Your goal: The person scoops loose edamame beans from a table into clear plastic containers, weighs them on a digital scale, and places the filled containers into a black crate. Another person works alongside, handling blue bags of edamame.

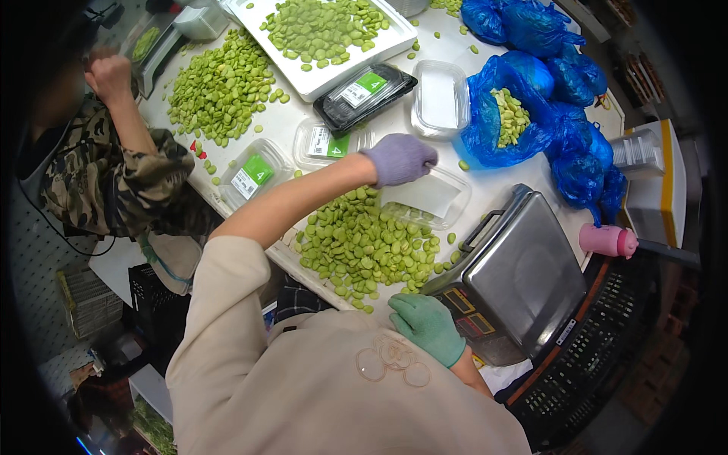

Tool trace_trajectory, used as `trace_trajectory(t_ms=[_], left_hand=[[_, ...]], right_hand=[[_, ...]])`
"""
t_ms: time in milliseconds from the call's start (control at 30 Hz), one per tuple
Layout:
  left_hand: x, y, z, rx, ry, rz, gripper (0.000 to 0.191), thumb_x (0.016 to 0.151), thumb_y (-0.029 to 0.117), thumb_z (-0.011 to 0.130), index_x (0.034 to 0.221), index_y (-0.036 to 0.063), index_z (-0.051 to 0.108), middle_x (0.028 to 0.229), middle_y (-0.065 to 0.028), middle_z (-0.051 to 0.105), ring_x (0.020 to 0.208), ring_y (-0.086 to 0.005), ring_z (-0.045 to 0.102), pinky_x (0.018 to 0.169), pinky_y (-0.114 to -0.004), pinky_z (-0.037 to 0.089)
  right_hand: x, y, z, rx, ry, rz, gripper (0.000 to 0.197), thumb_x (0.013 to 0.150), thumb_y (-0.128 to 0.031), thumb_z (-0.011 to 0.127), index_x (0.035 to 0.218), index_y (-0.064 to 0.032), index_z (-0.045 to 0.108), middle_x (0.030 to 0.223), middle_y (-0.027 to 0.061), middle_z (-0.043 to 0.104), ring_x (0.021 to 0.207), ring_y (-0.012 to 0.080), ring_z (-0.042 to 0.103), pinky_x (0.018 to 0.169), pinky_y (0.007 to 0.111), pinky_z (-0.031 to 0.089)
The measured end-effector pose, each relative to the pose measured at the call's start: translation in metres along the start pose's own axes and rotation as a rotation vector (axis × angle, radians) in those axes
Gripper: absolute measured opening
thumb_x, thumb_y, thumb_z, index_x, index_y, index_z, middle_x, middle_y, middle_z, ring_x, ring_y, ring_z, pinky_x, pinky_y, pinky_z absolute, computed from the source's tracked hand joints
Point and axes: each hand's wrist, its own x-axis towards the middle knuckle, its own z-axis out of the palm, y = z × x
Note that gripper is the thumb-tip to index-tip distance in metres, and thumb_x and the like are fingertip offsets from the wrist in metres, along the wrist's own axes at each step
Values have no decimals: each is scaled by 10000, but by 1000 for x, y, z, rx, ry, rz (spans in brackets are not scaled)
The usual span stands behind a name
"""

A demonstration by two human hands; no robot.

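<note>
My left hand, in a purple knit glove, is closed at the upper rim of a clear plastic container with a white pad inside. This container lies partly over a pile of shelled green broad beans. At the table's near edge, my right hand, in a green glove, rests beside the pile and the digital scale, fingers slightly apart and holding nothing. Labelled clear containers lie left of my left hand. Beyond it are a black-based labelled container and another clear container.
Blue plastic bags line the right side; one open bag holds pale beans. A white foam tray of beans and another bean pile lie farther back. A pink bottle stands right. A co-worker in camouflage sleeves is at left.
</note>
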Motion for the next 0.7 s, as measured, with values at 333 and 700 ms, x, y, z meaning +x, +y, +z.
trace_trajectory(t_ms=[333,700], left_hand=[[54,6,7,198,-213,193,439,839,318,705,1225,125,626,1029,-134,687,937,-340,669,836,-443,531],[22,-12,-16,29,16,158,410,873,303,665,1243,129,624,1096,-124,685,1012,-309,657,902,-405,512]], right_hand=[[5,13,23,-6,-76,81,183,824,-159,648,965,-43,642,912,130,648,800,339,623,693,440,503],[12,28,47,32,-53,130,217,848,-158,634,1024,-31,650,961,149,660,856,352,632,737,437,503]])
